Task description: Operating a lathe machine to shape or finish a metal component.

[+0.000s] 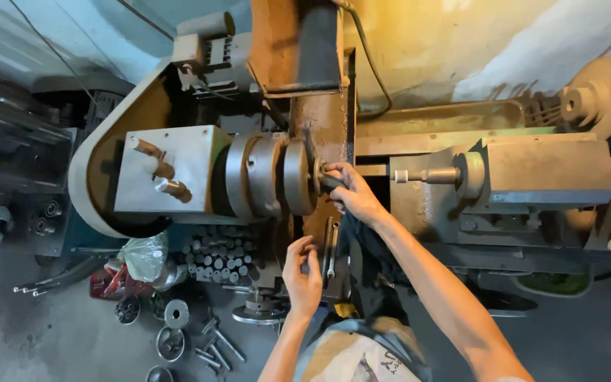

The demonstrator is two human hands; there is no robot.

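At the lathe chuck [277, 177], right hand [351, 194] clenched around a dark round workpiece [328, 180] that sits against the chuck face, fingers wrapped over it, thumb side toward the chuck; whether the piece is already clamped cannot be told. Below those fingers, left hand [302, 272] raised with fingers loosely curled and grasping nothing, fingertips just beside a slim metal wrench [331, 247] that hangs or leans upright near the lathe bed. Judged progress: piece seated at the chuck and steadied by hand, tightening apparently not yet done, wrench untouched. To the right of the right-hand fingers, tailstock [525, 173] with its spindle [426, 175] pointing toward the piece, apart from it, leaving a narrow working gap for the hand. To the left beyond the chuck, grey headstock housing [167, 170] with two levers [160, 177]. Under and left of the left-hand fingers, a bin of short metal rods [220, 255], loose discs and flanges [175, 315] and bolts [220, 346] scattered on the floor, a crumpled plastic bag [143, 256]; these crowd the floor beside the person's stance
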